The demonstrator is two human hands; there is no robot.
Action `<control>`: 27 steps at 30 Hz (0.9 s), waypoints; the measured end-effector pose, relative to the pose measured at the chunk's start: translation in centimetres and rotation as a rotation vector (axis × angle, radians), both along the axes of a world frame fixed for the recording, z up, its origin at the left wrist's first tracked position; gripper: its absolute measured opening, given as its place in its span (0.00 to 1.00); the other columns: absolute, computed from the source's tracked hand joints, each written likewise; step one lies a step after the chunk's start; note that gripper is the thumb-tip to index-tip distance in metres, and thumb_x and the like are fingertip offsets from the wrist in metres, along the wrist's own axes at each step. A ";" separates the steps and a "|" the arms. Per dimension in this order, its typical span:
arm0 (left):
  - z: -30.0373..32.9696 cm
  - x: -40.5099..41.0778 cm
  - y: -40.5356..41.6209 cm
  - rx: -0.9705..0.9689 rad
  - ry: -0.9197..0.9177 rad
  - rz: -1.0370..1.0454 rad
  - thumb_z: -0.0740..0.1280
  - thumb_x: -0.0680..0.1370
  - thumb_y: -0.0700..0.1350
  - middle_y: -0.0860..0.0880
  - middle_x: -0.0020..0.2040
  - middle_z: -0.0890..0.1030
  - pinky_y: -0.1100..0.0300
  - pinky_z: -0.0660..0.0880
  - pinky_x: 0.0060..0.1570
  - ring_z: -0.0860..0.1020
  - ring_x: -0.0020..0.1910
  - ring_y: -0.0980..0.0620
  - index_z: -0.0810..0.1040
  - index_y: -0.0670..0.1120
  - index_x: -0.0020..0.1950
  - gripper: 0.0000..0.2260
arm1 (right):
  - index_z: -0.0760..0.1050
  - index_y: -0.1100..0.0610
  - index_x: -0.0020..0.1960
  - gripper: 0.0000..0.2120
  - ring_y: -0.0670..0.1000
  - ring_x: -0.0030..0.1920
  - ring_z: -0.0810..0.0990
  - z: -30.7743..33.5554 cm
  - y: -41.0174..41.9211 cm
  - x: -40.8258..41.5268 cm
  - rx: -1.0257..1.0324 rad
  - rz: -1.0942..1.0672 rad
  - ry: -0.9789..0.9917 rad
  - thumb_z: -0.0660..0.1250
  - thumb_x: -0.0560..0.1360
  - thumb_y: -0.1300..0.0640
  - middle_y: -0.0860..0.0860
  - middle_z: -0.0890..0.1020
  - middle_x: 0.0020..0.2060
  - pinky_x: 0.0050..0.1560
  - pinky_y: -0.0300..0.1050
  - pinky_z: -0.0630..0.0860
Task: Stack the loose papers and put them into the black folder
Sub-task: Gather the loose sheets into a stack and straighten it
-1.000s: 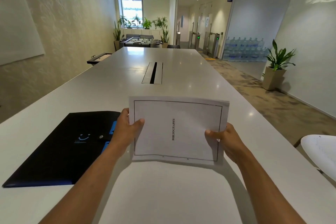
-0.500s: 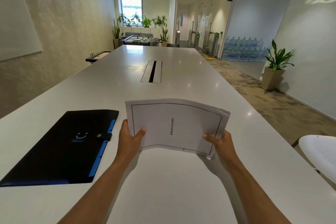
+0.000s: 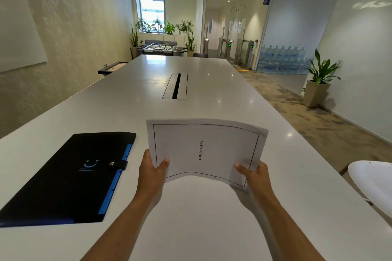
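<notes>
A stack of white papers with a black border and the word BIBLIOGRAPHY on top is held above the white table. My left hand grips its near left corner, thumb on top. At the near right corner, my right hand holds it the same way. The sheets bow upward in the middle and tilt away from me. The black folder with blue tabs lies flat to the left of the papers, closed by a snap strap, not touched by either hand.
A cable slot is set into the table's middle farther away. A white chair seat stands at the table's right edge. A potted plant and stacked water bottles are across the floor to the right.
The papers dropped from nearly upright to a flatter tilt and bowed in the middle. Both hands kept their grip and moved slightly lower and nearer.
</notes>
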State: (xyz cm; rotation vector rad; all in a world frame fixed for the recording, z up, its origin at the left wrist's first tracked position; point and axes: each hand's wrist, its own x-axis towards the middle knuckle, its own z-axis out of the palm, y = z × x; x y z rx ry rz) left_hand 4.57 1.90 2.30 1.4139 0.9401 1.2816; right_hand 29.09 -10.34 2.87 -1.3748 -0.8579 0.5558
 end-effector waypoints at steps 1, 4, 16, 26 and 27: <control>0.3 -0.1 0.2 -0.002 0.015 -0.007 0.67 0.77 0.37 0.59 0.52 0.77 0.76 0.73 0.38 0.78 0.47 0.67 0.69 0.51 0.61 0.17 | 0.81 0.47 0.47 0.11 0.43 0.44 0.84 0.3 0.0 0.0 -0.010 -0.003 -0.010 0.73 0.71 0.62 0.41 0.86 0.43 0.43 0.40 0.78; 1.4 -0.7 1.4 0.028 0.124 -0.038 0.68 0.76 0.38 0.53 0.52 0.79 0.68 0.74 0.45 0.79 0.50 0.57 0.72 0.50 0.58 0.14 | 0.82 0.41 0.44 0.15 0.42 0.42 0.84 1.3 -0.2 -0.1 -0.011 0.000 -0.019 0.73 0.71 0.62 0.39 0.86 0.42 0.35 0.32 0.78; 4.5 -2.5 2.8 -0.100 -0.317 -0.150 0.71 0.73 0.43 0.52 0.39 0.83 0.61 0.77 0.39 0.81 0.41 0.54 0.78 0.46 0.51 0.08 | 0.79 0.54 0.54 0.15 0.51 0.45 0.86 1.7 0.6 -0.7 0.148 -0.005 0.386 0.71 0.71 0.68 0.50 0.87 0.46 0.45 0.46 0.82; 3.8 5.4 -4.3 -0.199 -0.541 -0.108 0.71 0.74 0.41 0.49 0.55 0.83 0.51 0.77 0.54 0.80 0.55 0.49 0.78 0.52 0.61 0.16 | 0.81 0.51 0.57 0.27 0.61 0.54 0.83 -0.7 2.4 -6.2 0.205 0.020 0.909 0.76 0.58 0.62 0.56 0.84 0.55 0.56 0.65 0.77; 3.9 6.2 -4.8 -0.206 -0.515 -0.034 0.72 0.74 0.43 0.50 0.59 0.81 0.50 0.75 0.58 0.79 0.59 0.50 0.75 0.52 0.65 0.20 | 0.82 0.50 0.56 0.27 0.60 0.53 0.84 -0.8 2.5 -6.8 0.206 0.019 0.916 0.77 0.57 0.61 0.56 0.84 0.54 0.55 0.64 0.78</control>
